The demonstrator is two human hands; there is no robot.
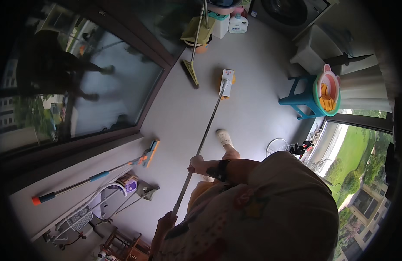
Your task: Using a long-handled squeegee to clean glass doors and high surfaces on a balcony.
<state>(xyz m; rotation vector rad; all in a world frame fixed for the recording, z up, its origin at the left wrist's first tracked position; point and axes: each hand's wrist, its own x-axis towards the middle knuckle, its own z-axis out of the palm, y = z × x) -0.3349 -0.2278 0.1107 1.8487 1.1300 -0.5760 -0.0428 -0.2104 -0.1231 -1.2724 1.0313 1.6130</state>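
A flat mop (212, 116) slants across the middle of the view, its long grey pole running from my body to the floor ahead. Its white rectangular head (227, 82) lies on the grey floor, with a yellow-orange pad showing at its edges. My right hand (197, 165), with a dark band on its forearm, is wrapped round the pole partway along. Lower on the left, my left hand (167, 220) is closed round the pole near its upper end; its fingers are partly shaded.
A green broom (191, 73) and dustpan (200, 32) stand ahead-left, by glass doors. A blue stool (303, 98) bearing basins (329, 85) is at the right. A squeegee (151, 153) leans along the left wall, near a folded trolley (81, 217). A washing machine (288, 11) stands at the back.
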